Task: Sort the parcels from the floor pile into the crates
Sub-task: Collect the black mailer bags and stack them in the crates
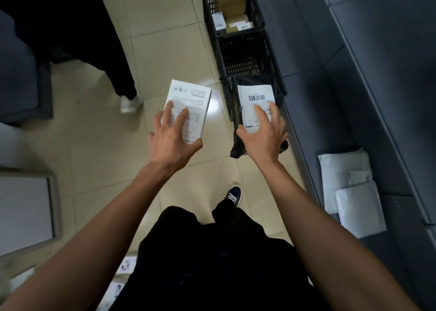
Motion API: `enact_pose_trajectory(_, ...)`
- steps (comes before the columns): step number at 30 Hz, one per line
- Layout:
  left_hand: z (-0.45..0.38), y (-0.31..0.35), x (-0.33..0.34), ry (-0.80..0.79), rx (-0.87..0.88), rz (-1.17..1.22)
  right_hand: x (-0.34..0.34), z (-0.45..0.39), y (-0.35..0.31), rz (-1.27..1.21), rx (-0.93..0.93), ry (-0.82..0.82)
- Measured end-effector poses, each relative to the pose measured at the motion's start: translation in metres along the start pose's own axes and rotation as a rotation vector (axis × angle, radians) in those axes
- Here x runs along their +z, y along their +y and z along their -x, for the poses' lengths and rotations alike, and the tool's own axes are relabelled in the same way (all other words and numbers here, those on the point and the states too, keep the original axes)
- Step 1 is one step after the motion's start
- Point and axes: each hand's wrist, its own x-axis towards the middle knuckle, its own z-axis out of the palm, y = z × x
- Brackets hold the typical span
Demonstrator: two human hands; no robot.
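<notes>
left hand (173, 139) gripping a white box (188, 108) from below, fingers (181, 118) spread over its printed face, thumb at its near edge, held above the tiled floor (94, 134) at centre frame. right hand (264, 134) at 1 o'clock of it, fingers clamped on a black mailer bag (236, 112) with a white barcode label (256, 98), just at the near rim of an empty black crate (247, 58). further out at 12 o'clock, a 2nd crate (257, 16) holding brown cardboard parcels (232, 0); at 4 o'clock, pale mailers (354, 193) lying on a dark bench (365, 98).
</notes>
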Motion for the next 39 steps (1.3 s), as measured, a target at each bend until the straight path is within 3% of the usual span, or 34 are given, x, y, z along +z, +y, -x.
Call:
enact_pose_trajectory(9,-0.134,-0.037,-0.014,-0.073,0.010,0.042,0.058,-0.099,-0.057,0.046,0.080,-0.033)
enact_pose_trajectory(19,-0.296,-0.095,-0.069,-0.119,0.111,0.023,0.106,-0.201,-0.146,0.048,0.236,0.043)
enact_pose_trajectory(31,-0.465,-0.042,-0.067,-0.231,0.346,-0.104,0.150,-0.317,-0.142,-0.040,0.488,0.153)
enact_pose_trajectory(39,-0.578,0.009,-0.075,-0.370,0.472,-0.211,0.165,-0.418,-0.139,-0.030,0.585,0.070)
